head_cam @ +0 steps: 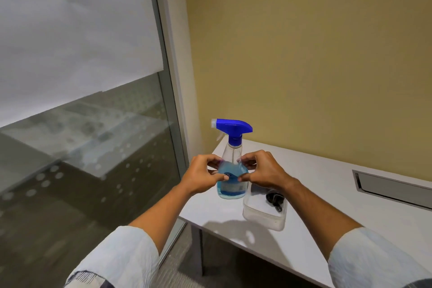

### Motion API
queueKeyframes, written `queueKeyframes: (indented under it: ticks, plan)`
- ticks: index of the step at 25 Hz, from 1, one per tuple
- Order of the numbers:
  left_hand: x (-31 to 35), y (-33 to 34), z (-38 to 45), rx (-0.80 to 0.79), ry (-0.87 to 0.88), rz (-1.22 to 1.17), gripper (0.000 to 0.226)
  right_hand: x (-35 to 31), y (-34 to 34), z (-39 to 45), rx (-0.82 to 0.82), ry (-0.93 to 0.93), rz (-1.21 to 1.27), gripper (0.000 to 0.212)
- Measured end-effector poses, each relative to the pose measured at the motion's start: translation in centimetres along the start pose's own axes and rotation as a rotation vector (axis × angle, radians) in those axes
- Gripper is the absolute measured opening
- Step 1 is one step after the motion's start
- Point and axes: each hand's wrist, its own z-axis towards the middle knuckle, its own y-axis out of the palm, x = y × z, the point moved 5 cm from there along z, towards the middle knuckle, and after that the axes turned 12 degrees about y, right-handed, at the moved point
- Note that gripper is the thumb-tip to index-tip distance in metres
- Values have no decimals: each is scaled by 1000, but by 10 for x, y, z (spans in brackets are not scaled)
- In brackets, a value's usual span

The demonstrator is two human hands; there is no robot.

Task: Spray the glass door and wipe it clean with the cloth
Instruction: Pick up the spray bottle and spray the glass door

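A clear spray bottle with a blue trigger head and blue liquid stands upright at the left end of a white table. My left hand grips its left side and my right hand grips its right side, fingertips and thumbs pressed on the body. The nozzle points left toward the glass door, which fills the left of the view with a frosted upper band and dotted lower glass. No cloth is in sight.
A clear plastic box holding a small black object sits just right of the bottle. A grey cable slot is set into the table at the right. A yellow wall stands behind. Grey carpet lies below.
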Motion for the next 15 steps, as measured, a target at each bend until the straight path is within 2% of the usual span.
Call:
queueKeyframes:
  ticks: [7, 15]
  plan:
    - [10, -75, -86, 131, -25, 56, 40, -82, 48, -36, -79, -145, 16, 45]
    - [37, -163, -232, 244, -126, 127, 40, -184, 125, -121, -257, -344, 91, 39]
